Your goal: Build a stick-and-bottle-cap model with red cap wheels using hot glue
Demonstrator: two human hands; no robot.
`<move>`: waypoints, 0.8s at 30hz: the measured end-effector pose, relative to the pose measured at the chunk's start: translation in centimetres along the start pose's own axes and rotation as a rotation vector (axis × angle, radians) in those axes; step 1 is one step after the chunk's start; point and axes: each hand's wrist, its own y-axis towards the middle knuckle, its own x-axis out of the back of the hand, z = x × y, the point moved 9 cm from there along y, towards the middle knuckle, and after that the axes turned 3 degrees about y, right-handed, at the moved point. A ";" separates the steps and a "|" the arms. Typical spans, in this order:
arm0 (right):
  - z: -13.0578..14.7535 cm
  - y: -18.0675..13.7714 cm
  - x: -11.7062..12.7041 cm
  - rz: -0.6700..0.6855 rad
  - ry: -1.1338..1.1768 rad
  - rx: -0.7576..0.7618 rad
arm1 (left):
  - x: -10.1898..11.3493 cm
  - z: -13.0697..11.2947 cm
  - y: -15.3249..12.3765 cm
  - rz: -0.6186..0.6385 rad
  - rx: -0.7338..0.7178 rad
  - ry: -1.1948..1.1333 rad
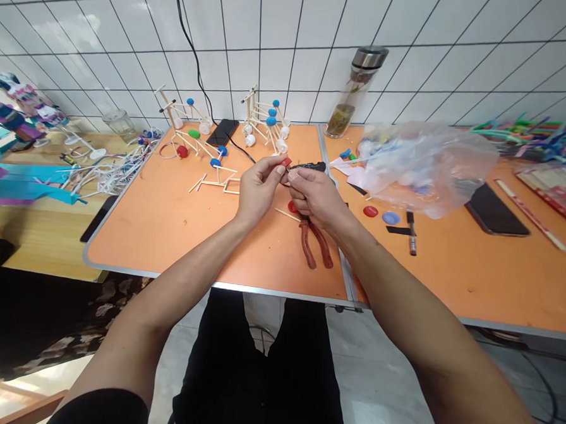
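Observation:
My left hand (258, 190) pinches a small red piece (286, 163) between thumb and fingers above the orange table. Meeting it at the fingertips, my right hand (316, 196) is closed in a pinch; what it grips is too small to make out. Pliers with red handles (315, 244) lie under my right hand, their jaws hidden. Behind the hands is a black tool (309, 166), partly covered. A red round cap (292, 207) and a thin wooden stick (287, 214) rest just below the hands. Left of my left hand lies a flat stick frame (218, 183).
Stick models with coloured caps (271, 116) stand near the tiled wall, beside a black phone (222, 133). A glass bottle (348, 101) and a clear plastic bag (428, 166) are at the back right. Another person's dark clothing (44, 320) shows at the left.

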 end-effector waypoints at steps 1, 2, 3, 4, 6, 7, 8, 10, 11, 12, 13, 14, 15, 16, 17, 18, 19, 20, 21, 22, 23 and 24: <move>0.5 -0.1 0.3 -0.082 -0.169 0.080 | 0.1 -0.1 -0.1 -0.008 -0.011 0.053; 1.1 -0.3 0.4 -0.159 -0.378 0.153 | 0.2 -0.1 -0.2 -0.017 -0.019 0.111; 1.6 -0.6 0.3 -0.223 -0.603 0.207 | 0.3 -0.2 -0.2 -0.026 -0.023 0.164; 1.9 -0.9 0.0 -0.266 -0.817 0.233 | 0.4 -0.2 -0.3 -0.036 -0.021 0.203; 1.8 -1.1 -0.8 -0.285 -1.124 0.215 | 0.6 0.1 -0.4 -0.049 0.005 0.217; 1.6 -1.2 -1.0 -0.282 -1.198 0.194 | 0.6 0.4 -0.4 -0.051 0.027 0.193; 1.5 -1.2 -1.0 -0.282 -1.216 0.182 | 0.6 0.8 -0.3 -0.050 0.048 0.160; 1.6 -1.2 -0.9 -0.278 -1.088 0.197 | 0.5 1.3 -0.2 -0.037 0.076 0.094; 1.6 -1.1 -0.7 -0.262 -0.946 0.203 | 0.5 1.4 -0.2 -0.027 0.078 0.064; 1.5 -0.9 -0.4 -0.229 -0.757 0.189 | 0.4 1.4 -0.1 -0.015 0.072 0.037; 1.2 -0.7 -0.1 -0.172 -0.535 0.146 | 0.3 1.2 -0.1 -0.001 0.061 0.011; 0.6 -0.5 -0.1 -0.090 -0.304 0.071 | 0.1 0.9 0.0 0.017 0.048 -0.015; 0.0 -0.4 -0.3 0.005 -0.080 -0.030 | 0.0 0.5 0.0 0.039 0.037 -0.042; -0.4 -0.6 -0.9 0.116 0.108 -0.138 | -0.3 0.1 0.0 0.063 0.028 -0.071; -0.5 -0.9 -1.5 0.217 0.250 -0.223 | -0.5 -0.4 0.1 0.088 0.023 -0.103; -0.3 -1.2 -1.9 0.293 0.355 -0.274 | -0.7 -0.8 0.1 0.111 0.021 -0.136; 0.1 -1.4 -2.1 0.341 0.425 -0.294 | -0.9 -1.1 0.2 0.128 0.022 -0.167; 0.4 -1.5 -2.2 0.363 0.461 -0.292 | -1.1 -1.4 0.2 0.136 0.025 -0.194; 0.6 -1.4 -2.3 0.366 0.467 -0.277 | -1.1 -1.5 0.2 0.135 0.032 -0.212; 0.6 -1.3 -2.3 0.354 0.437 -0.257 | -1.0 -1.5 0.3 0.122 0.040 -0.219; 0.4 -1.1 -2.2 0.321 0.364 -0.228 | -0.8 -1.4 0.3 0.102 0.051 -0.216; 0.2 -0.8 -1.9 0.257 0.230 -0.185 | -0.6 -1.1 0.3 0.078 0.063 -0.206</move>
